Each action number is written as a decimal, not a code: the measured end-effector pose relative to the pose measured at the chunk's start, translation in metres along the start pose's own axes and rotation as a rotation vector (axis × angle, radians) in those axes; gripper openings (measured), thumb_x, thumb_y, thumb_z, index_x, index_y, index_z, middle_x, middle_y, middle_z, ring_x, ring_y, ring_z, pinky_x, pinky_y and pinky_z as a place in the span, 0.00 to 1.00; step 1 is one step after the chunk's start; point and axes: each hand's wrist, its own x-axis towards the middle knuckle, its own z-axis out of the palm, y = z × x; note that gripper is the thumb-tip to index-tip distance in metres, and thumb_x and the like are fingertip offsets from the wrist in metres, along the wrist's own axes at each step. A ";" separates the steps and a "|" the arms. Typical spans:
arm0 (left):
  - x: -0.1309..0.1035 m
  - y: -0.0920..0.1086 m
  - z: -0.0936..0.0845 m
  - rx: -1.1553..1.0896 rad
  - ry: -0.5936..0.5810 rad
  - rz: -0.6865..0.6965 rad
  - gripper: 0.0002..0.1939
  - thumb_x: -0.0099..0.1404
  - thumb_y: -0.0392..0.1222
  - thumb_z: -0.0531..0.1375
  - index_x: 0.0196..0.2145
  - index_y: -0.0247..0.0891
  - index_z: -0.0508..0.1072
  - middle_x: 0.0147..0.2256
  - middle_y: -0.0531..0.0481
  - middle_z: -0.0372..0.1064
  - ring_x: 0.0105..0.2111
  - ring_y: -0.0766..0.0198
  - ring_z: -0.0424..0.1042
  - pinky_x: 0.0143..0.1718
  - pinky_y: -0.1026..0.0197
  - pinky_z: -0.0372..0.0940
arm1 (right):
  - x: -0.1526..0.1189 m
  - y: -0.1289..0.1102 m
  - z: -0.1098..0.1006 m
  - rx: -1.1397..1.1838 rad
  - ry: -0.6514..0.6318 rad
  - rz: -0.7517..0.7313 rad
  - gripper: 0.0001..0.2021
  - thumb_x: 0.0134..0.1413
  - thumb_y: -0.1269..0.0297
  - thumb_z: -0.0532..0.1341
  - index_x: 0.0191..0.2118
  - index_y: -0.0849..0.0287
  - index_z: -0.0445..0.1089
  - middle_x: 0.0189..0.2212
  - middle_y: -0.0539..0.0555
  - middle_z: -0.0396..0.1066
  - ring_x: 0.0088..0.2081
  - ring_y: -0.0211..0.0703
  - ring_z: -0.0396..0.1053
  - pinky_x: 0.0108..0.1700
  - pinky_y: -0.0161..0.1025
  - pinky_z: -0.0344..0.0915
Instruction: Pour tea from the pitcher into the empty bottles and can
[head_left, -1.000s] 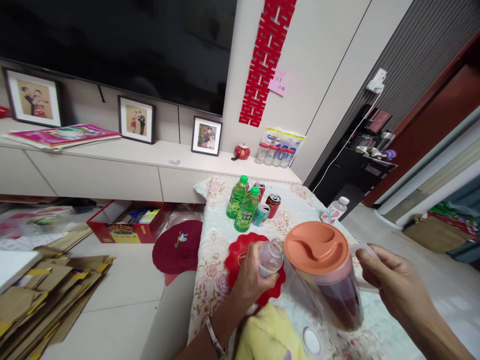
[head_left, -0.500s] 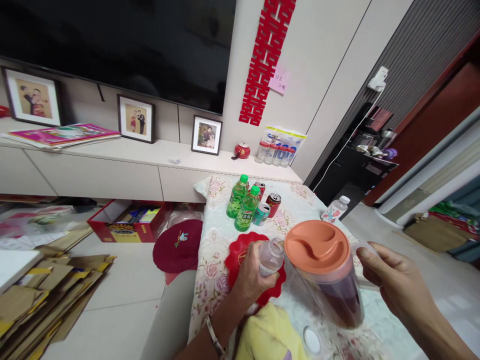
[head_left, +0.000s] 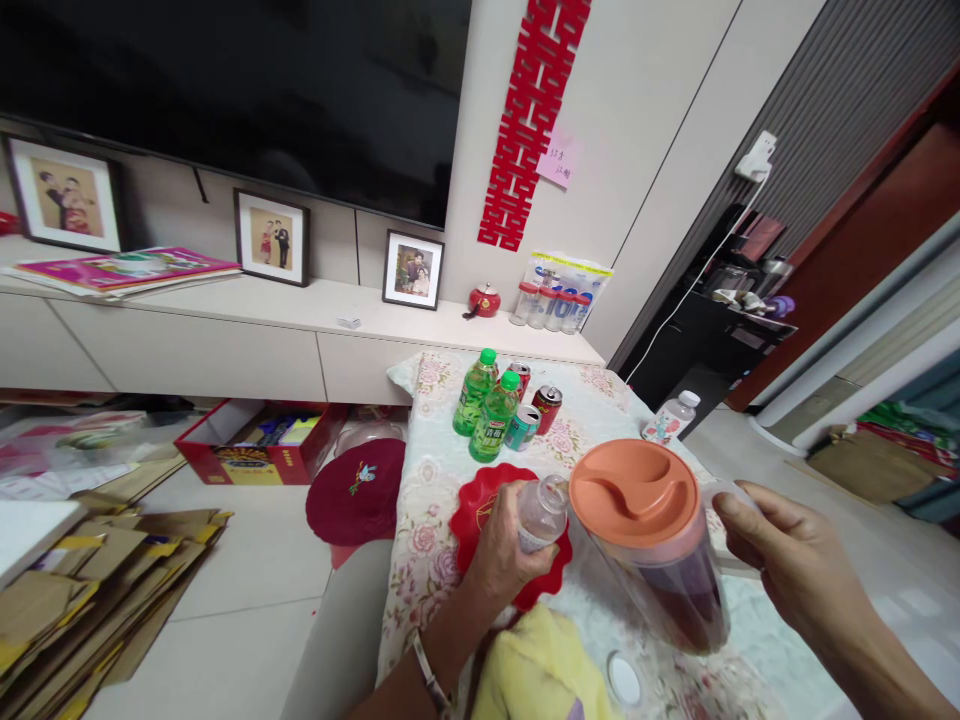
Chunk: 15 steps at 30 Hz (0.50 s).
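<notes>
My left hand (head_left: 500, 548) is wrapped round a small clear bottle (head_left: 543, 512) with an uncapped mouth, held over a red scalloped plate (head_left: 466, 508). My right hand (head_left: 780, 545) grips the handle of a clear pitcher (head_left: 675, 590) with an orange lid (head_left: 634, 492). Dark liquid lies in the pitcher, which leans towards the bottle, its lid edge close beside the bottle's mouth. No stream of liquid can be made out between them. Below the plate a yellow cloth (head_left: 544, 670) lies next to a white round lid (head_left: 624, 679).
Two green bottles (head_left: 494, 417) and several cans (head_left: 547, 410) stand at the back of the flowered table (head_left: 427, 545). A white-capped bottle (head_left: 671, 416) is at the right edge. A maroon-covered stool (head_left: 352, 492) and a red box (head_left: 255, 445) are at the left.
</notes>
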 end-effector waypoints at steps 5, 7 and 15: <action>-0.001 -0.001 0.001 0.006 0.008 0.004 0.35 0.45 0.38 0.66 0.53 0.40 0.66 0.47 0.39 0.76 0.49 0.41 0.79 0.51 0.40 0.75 | -0.001 -0.004 0.004 0.001 0.000 0.003 0.28 0.43 0.37 0.74 0.17 0.56 0.66 0.20 0.45 0.49 0.23 0.35 0.46 0.22 0.34 0.47; -0.001 -0.001 0.001 0.013 -0.002 0.001 0.35 0.45 0.39 0.66 0.53 0.42 0.65 0.48 0.39 0.76 0.50 0.41 0.78 0.53 0.40 0.74 | 0.001 -0.002 0.002 -0.002 -0.010 0.004 0.28 0.44 0.38 0.73 0.18 0.56 0.67 0.21 0.44 0.49 0.23 0.35 0.46 0.22 0.34 0.47; 0.000 0.004 -0.002 0.012 -0.052 -0.039 0.35 0.45 0.39 0.65 0.53 0.42 0.63 0.49 0.39 0.74 0.51 0.42 0.77 0.55 0.42 0.73 | 0.003 0.004 -0.003 -0.020 -0.031 -0.005 0.27 0.47 0.40 0.73 0.19 0.56 0.66 0.22 0.44 0.48 0.24 0.36 0.46 0.22 0.35 0.48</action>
